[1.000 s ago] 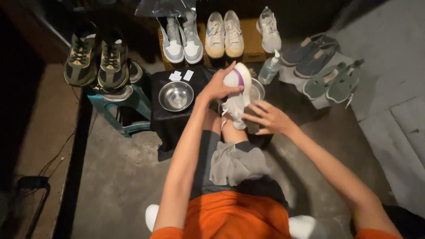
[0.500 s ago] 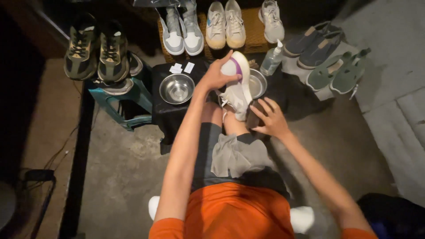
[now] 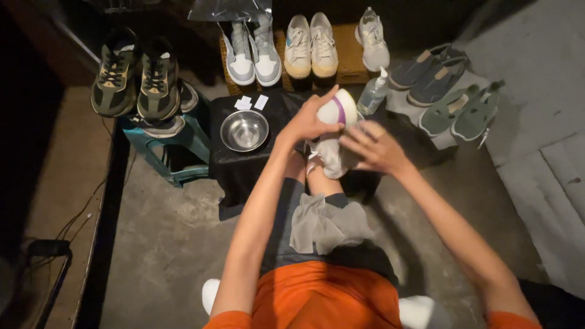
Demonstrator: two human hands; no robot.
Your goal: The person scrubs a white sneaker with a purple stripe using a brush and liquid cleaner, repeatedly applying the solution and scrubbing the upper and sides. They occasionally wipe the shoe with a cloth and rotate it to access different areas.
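My left hand (image 3: 308, 119) grips the heel end of a white sneaker (image 3: 334, 133) with a purple stripe, holding it over the black-covered stand (image 3: 234, 166). My right hand (image 3: 373, 146) lies flat on the shoe's side and upper, fingers spread; whether it holds anything under the palm is hidden. A grey cloth (image 3: 326, 224) lies across my lap below the shoe. An empty steel bowl (image 3: 244, 130) sits on the stand to the left of my left hand.
A clear spray bottle (image 3: 373, 92) stands right of the shoe. Olive sneakers (image 3: 135, 74) rest on a teal stool (image 3: 177, 145). Grey-white high-tops (image 3: 252, 53) and cream sneakers (image 3: 311, 45) line the back. Grey slip-ons (image 3: 448, 91) lie at right on concrete.
My right hand has slid from lower on the shoe back up onto its side. The left hand keeps its hold on the heel.
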